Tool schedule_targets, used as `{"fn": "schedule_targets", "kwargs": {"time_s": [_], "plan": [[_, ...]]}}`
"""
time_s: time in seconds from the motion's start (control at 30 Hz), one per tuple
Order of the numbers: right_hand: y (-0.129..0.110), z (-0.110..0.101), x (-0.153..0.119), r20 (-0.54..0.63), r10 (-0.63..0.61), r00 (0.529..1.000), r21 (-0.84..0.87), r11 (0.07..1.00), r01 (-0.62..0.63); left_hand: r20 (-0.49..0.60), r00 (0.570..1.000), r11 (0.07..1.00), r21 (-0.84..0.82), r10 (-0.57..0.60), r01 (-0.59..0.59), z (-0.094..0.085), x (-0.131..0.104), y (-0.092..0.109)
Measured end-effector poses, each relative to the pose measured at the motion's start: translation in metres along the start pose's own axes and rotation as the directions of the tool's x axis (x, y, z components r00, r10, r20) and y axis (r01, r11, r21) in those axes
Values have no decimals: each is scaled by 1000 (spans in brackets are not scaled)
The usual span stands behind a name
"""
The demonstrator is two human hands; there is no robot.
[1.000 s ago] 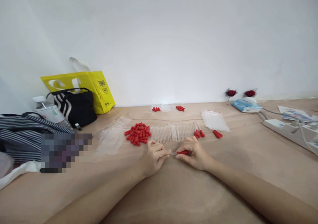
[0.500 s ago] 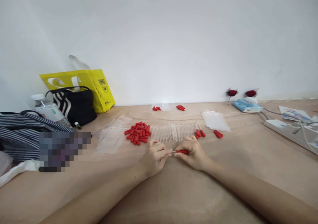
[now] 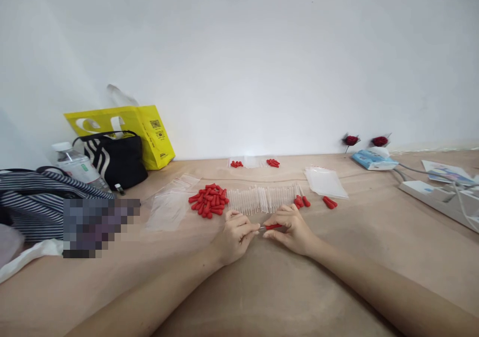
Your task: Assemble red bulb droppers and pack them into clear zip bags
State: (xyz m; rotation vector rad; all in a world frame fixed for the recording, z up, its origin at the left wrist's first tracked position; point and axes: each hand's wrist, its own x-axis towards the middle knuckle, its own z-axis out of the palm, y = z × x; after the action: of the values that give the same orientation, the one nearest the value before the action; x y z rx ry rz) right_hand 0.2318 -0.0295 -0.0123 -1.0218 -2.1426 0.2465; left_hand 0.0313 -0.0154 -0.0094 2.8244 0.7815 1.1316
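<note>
1. Got two hands: left hand (image 3: 235, 235), right hand (image 3: 295, 230).
2. Counting one red bulb (image 3: 274, 226) in the right, two loose red bulbs (image 3: 329, 203) farther right.
3. Can't count the red pile (image 3: 207, 201) or clear tubes (image 3: 245, 200), too crammed tbh.
4. Spotting two roses (image 3: 351, 140), one tissue pack (image 3: 370, 161), one power strip (image 3: 422, 194).
5. Also got one big bottle (image 3: 82, 166), one yellow bag (image 3: 160, 150), one black bag (image 3: 130, 162).

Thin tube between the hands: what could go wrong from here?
The thin tube, pinched by the left hand, might slip or snap if pushed askew against the red bulb in the right hand.

The row of clear tubes lies just beyond both hands, so a stray knuckle could knock some askew.
</note>
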Motion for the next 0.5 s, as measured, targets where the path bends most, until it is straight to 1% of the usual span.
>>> {"fn": "schedule_targets", "kwargs": {"time_s": [0.1, 0.2, 0.33, 0.37, 0.43, 0.47, 0.5], "plan": [[3, -2, -1, 8, -35, 999, -43, 998, 35, -6, 1000, 1000, -2, -23, 23, 0, 0, -2], [4, -1, -2, -44, -40, 998, -81, 996, 36, -6, 999, 999, -10, -42, 42, 1, -1, -4], [4, -5, -1, -56, -40, 998, -63, 997, 36, 53, 995, 997, 6, -83, 82, -3, -2, -5], [7, -9, 0, -75, -16, 997, -65, 998, 12, 68, 992, 995, 28, -102, 101, -5, -2, -5], [18, -20, 2, -179, 92, 979, -86, 990, -109, 72, 985, 985, 89, -155, 148, -7, -2, -6], [26, -27, 2, -267, 175, 948, -98, 973, -208, 60, 980, 976, 120, -188, 180, -8, -2, -6], [34, -34, 2, -354, 260, 899, -108, 943, -315, 40, 974, 965, 147, -224, 216, -9, -3, -7]]}}
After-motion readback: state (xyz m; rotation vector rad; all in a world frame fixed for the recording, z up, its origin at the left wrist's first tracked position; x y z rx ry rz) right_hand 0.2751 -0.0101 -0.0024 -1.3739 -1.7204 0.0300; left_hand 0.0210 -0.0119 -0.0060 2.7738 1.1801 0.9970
